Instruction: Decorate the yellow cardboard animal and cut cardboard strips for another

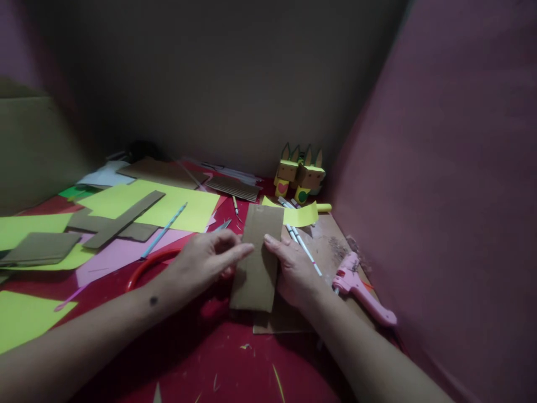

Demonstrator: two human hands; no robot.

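A rectangular piece of brown cardboard (258, 274) is held up between my two hands over the red table. My right hand (300, 274) grips its right edge, thumb flat on the front face and fingers behind. At the left edge, my left hand (210, 254) has its fingers curled and its thumb laid over the face. Below my left wrist lies a pair of scissors with a red handle (145, 268), partly hidden by the hand; a blade tip (224, 225) shows past the knuckles. A larger cardboard sheet (289, 320) lies underneath.
A pink glue gun (361, 288) lies at right beside white markers (306, 249). Two cardboard figures (300, 176) stand at the back near a curled yellow strip (302, 214). Yellow sheets (184, 207), cardboard strips (126, 219) and a blue pencil (163, 230) cover the left.
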